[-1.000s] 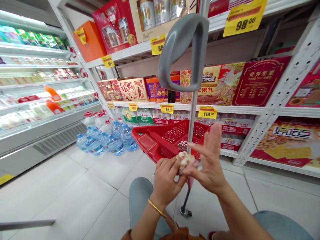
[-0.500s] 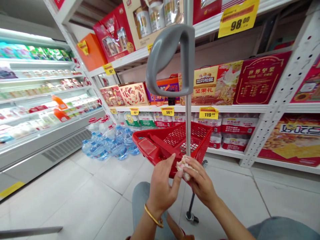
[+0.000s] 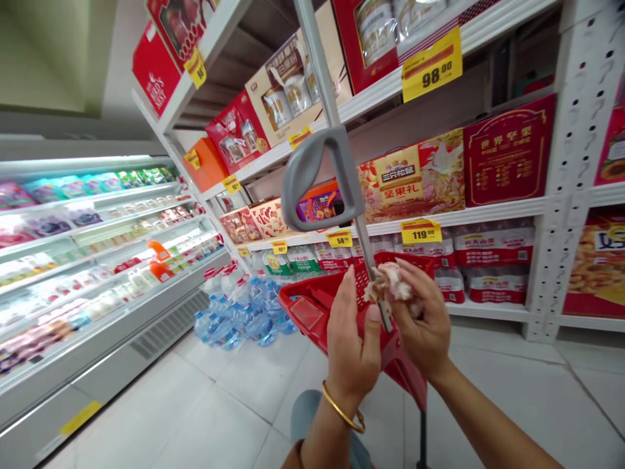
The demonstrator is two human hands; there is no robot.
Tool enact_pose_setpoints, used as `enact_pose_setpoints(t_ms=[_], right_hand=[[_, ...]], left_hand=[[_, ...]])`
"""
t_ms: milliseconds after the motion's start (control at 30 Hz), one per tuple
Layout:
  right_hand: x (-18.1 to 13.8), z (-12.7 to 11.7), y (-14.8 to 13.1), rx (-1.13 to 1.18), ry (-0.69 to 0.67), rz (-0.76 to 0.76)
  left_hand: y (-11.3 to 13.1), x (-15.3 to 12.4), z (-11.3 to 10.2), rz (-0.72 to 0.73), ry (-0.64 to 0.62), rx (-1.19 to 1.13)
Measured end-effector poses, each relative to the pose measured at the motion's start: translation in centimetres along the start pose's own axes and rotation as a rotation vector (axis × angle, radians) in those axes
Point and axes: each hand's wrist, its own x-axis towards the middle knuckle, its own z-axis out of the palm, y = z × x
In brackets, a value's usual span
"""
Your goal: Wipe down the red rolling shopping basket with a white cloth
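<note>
My right hand is closed around a crumpled, pale pink-white wad, whose exact kind I cannot make out. Fingers straight and thumb apart, my left hand is held up just left of the wad, with nothing in it and a gold bangle at its wrist. Behind both hands stands a red plastic shopping basket with perforated sides, partly hidden by them. A metal pole rises in front of the basket, slanting, with a grey loop handle on it.
Gift boxes and red-wrapped water packs fill the white shelves ahead. Large blue water bottles stand on the tiled floor to the left. A lit refrigerated display runs along the far left.
Both hands and the wad have moved up and to the right in view. My right hand has lifted the wad higher in front of the basket. The view has tilted, so the pole now slants.
</note>
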Motion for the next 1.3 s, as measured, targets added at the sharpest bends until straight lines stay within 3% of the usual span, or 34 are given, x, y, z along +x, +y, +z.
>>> enact_pose_setpoints(t_ms=[167, 333, 567, 900, 1133, 1300], right_hand=[[4.2, 1.9, -1.6, -0.008, 0.029, -0.093], [5.6, 3.2, -1.4, 0.046, -0.083, -0.158], [3.1, 3.7, 0.8, 0.104, -0.158, -0.034], [0.5, 3.2, 3.0, 0.112, -0.203, 0.017], [-2.1, 2.1, 4.1, 0.091, -0.201, -0.099], [-3.4, 1.3, 4.3, 0.051, -0.205, -0.069]], left_hand=[[0.7, 3.8, -0.2, 0.192, -0.015, -0.001], [1.3, 6.1, -0.3, 0.278, -0.089, 0.054], [1.0, 5.5, 0.2, 0.321, -0.164, 0.078], [-1.4, 5.8, 0.8, 0.411, -0.22, 0.141], [-2.6, 6.2, 1.4, 0.518, -0.243, 0.316], [-2.7, 6.3, 0.8, 0.561, -0.245, 0.405]])
